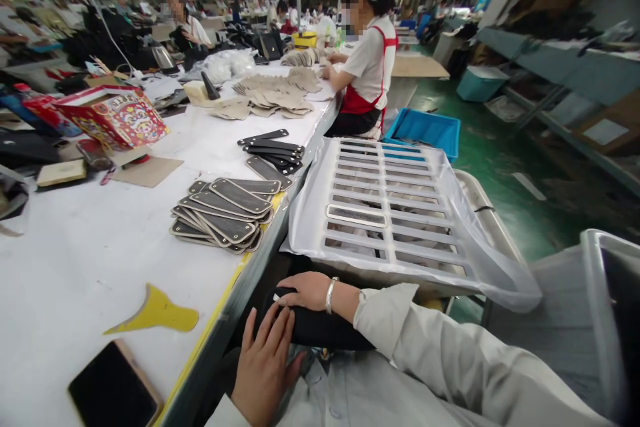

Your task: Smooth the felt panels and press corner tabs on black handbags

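Observation:
In the head view, a black padded-looking piece [325, 330] lies across my lap below the table edge; its kind cannot be made out. My right hand [306, 290], with a silver bangle at the wrist, rests over its upper side, fingers curved onto it. A small white spot [277, 298] shows by the fingertips. My left hand [265, 363] is against the near left end of the piece, fingers stretched out and slightly apart, palm down. Nearest on the table is a stack of dark strips with beige borders [225, 210].
Black strips [275, 150] lie behind the stack. A yellow cut piece [160, 313] and a phone [113, 387] are at the left front. To the right stands a white slotted rack [385, 180] bearing one strip [357, 215]. A co-worker [370, 60] sits beyond, beside a blue crate [425, 130].

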Tool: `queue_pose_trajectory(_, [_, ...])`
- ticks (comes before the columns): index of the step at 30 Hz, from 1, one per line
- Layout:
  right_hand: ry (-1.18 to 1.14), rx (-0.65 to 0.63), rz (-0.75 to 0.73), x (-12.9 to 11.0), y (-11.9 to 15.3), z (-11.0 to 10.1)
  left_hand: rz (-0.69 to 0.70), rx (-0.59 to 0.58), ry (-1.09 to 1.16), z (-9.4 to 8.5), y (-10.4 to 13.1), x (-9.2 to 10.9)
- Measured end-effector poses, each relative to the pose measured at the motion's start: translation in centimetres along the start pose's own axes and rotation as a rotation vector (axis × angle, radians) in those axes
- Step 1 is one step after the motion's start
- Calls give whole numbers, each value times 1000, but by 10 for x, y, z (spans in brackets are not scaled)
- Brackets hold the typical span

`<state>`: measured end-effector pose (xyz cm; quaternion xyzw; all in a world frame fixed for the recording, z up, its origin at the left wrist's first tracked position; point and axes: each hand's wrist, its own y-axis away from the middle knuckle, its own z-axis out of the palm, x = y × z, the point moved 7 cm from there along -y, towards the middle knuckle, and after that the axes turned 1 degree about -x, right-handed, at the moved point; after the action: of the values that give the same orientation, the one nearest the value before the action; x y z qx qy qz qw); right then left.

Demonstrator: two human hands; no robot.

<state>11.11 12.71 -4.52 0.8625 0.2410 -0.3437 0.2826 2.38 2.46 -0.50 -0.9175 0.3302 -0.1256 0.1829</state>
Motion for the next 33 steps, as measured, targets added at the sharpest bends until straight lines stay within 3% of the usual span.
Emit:
queue_pose_trajectory(3, [14,16,6,0,0,3,-5,-11,10,-1,-1,0])
queue_pose_trajectory(10, [116,-9,109,33,58,2,-48,-25,27,-2,7,-6])
queue_pose_trajectory(18, [224,39,65,26,55,9,-24,-90,-27,0,0,7])
queue_pose_trajectory(29, [200,67,224,88,167,-17,106,-133,-219,14,3,26])
queue_pose_trajectory(33, [163,97,263,95,185,-18,191,-70,-252,16,2,39])
